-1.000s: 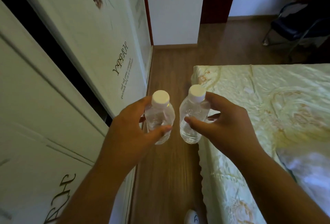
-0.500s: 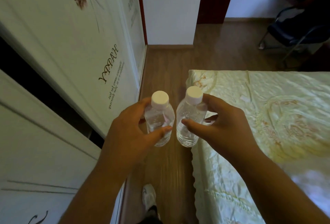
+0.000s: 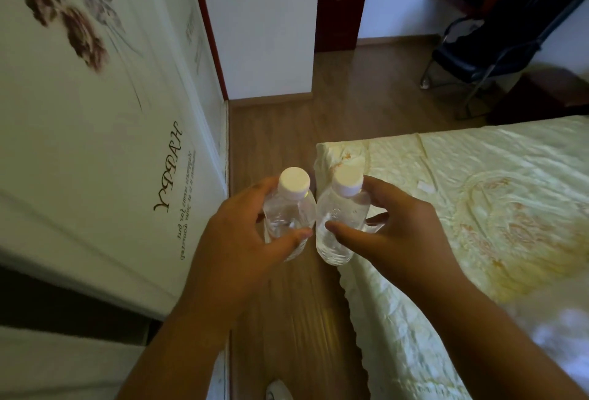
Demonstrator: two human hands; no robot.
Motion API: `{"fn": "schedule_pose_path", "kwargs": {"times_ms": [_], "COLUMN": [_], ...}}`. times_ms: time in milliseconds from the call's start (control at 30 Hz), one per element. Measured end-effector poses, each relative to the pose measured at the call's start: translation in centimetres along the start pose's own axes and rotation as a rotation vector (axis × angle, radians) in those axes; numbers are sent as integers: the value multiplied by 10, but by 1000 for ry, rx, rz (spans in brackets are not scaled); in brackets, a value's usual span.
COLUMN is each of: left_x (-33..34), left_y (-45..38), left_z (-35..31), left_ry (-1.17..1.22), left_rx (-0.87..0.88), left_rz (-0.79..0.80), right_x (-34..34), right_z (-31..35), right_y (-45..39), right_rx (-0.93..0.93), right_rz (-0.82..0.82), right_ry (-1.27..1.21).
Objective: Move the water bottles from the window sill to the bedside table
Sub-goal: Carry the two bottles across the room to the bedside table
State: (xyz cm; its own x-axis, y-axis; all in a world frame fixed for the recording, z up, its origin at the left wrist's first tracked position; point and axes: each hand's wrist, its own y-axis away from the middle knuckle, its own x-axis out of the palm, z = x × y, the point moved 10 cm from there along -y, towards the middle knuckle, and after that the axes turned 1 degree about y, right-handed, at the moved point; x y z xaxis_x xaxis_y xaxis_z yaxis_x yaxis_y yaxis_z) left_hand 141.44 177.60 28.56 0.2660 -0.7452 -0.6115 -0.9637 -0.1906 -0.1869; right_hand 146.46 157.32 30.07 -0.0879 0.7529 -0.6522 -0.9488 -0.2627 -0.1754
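Observation:
I carry two small clear water bottles with white caps, held upright and side by side in front of me. My left hand (image 3: 236, 240) grips the left bottle (image 3: 288, 211), thumb across its front. My right hand (image 3: 398, 233) grips the right bottle (image 3: 338, 217), thumb on its near side and fingers behind it. The two bottles almost touch. Both hang over the wooden floor (image 3: 296, 304) in the strip between wardrobe and bed. Neither a window sill nor a bedside table is in view.
A white sliding wardrobe (image 3: 95, 144) with flower print and lettering runs along the left. A bed with a pale yellow cover (image 3: 478, 208) fills the right. Ahead stand a white wall corner (image 3: 264, 32), a dark red door frame (image 3: 341, 1) and a dark chair (image 3: 478, 58). My shoe (image 3: 277, 391) shows below.
I have walked forward along the aisle; the wardrobe's dark gap has slid back to my lower left and the bed corner is nearer. Both hands keep holding their bottles the same way.

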Motion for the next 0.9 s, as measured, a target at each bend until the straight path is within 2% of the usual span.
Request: {"fn": "schedule_pose_path", "kwargs": {"times_ms": [400, 900], "left_x": [-5, 16], "left_y": [-72, -228], "left_z": [42, 48], "left_ry": [-34, -113], "left_rx": [-19, -110], "left_rz": [32, -104], "right_x": [40, 50], "right_z": [-9, -52], "right_y": [-81, -275], "right_rx": [-40, -89], "right_rz": [11, 130], "right_ry": [-9, -69]}}
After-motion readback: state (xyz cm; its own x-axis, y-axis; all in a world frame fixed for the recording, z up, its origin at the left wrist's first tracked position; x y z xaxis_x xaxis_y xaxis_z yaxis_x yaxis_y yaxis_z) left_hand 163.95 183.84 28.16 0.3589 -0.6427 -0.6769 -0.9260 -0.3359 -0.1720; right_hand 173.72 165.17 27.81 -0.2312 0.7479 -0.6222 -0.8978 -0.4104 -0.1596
